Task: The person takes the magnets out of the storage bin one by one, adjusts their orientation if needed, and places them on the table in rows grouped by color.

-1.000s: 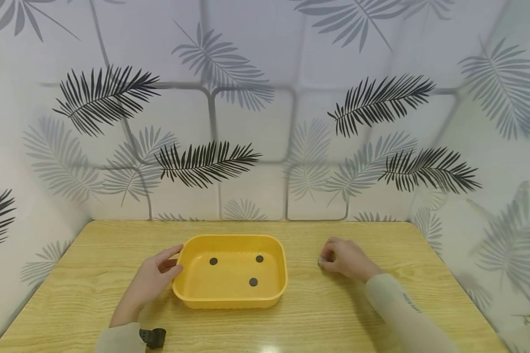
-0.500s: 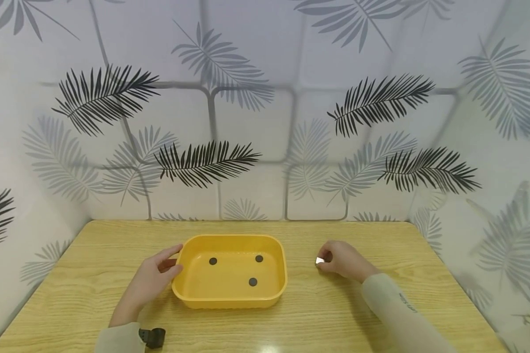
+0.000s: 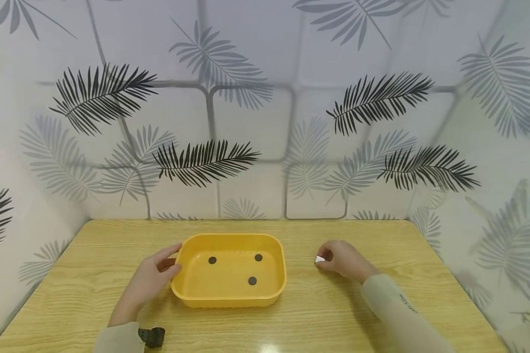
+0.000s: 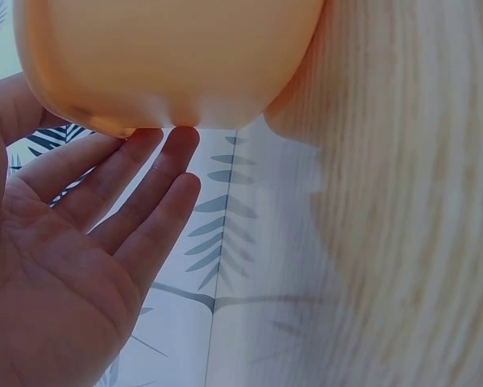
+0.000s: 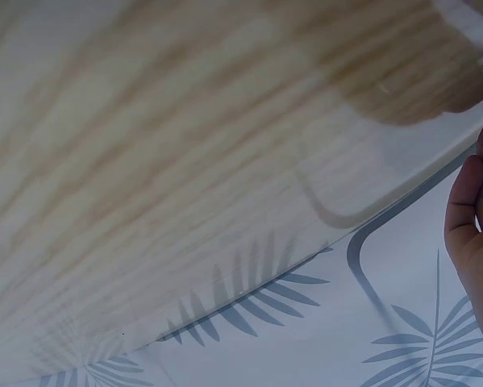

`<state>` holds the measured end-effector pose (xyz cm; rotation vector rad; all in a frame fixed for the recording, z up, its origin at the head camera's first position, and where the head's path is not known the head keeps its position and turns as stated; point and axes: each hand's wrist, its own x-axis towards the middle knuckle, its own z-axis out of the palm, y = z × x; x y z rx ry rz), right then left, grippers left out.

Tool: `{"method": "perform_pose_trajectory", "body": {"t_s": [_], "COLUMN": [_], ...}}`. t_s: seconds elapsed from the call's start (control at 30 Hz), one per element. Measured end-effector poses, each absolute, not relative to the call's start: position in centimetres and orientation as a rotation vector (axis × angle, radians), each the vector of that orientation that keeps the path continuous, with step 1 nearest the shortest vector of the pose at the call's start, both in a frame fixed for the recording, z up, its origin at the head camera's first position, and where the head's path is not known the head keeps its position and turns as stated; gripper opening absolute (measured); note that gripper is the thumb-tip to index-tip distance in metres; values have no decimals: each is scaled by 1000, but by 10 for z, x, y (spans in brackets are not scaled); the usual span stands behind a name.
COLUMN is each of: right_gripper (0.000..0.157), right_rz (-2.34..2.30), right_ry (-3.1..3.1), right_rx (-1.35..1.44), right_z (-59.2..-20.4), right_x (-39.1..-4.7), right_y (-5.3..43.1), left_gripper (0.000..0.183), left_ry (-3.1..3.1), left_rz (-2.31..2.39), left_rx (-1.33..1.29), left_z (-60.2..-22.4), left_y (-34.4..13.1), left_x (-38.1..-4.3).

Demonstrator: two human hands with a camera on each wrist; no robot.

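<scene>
My right hand [image 3: 342,259] is pinching a small pale piece [image 3: 320,260] between thumb and finger, out to the right of the yellow tray [image 3: 229,298] and well apart from it. The piece is showing a white, flat-looking face, and I'm guessing it to be light and stiff, perhaps smooth enough to be slipping out if I'm squeezing only a corner. I'm judging the best hold to be on two opposite sides, with finger and thumb pressing flat; I cannot tell whether the piece is touching the bench [image 3: 335,314] beside the tray.

My left hand [image 3: 147,281] is lying spread at the tray's left end, its fingertips [image 4: 185,141] resting against the outer wall rather than curling round it. The tray is sitting upright on the bench, its glossy sides looking like thin, rigid plastic: I'm expecting it to be light, not fragile, and prone to be sliding under a push. Its rim or end wall is offering the surest grip. Inside the tray, three dark round spots [image 3: 252,281] are showing on the floor; I cannot tell whether they are loose discs.
</scene>
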<state>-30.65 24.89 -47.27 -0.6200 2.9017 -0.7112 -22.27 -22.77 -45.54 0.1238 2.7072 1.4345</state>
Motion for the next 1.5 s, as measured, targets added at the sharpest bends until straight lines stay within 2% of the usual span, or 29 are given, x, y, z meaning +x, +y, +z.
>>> {"method": "perform_pose_trajectory", "body": {"t_s": [1.07, 1.27, 1.5], "right_gripper": [8, 25, 18], "right_rz": [-852, -871, -841], "right_ry": [2858, 2751, 2732], "right_rx": [-564, -576, -581], "right_z": [-472, -467, -465], "right_x": [-309, -310, -310], "right_y": [251, 254, 254], "left_gripper": [58, 58, 58], "left_ry": [2727, 2727, 2718], "left_rz": [1418, 1415, 1426], "left_rx": [114, 102, 97], "left_z": [-458, -457, -457], "left_y": [-228, -228, -228], "left_x": [-223, -223, -223]}}
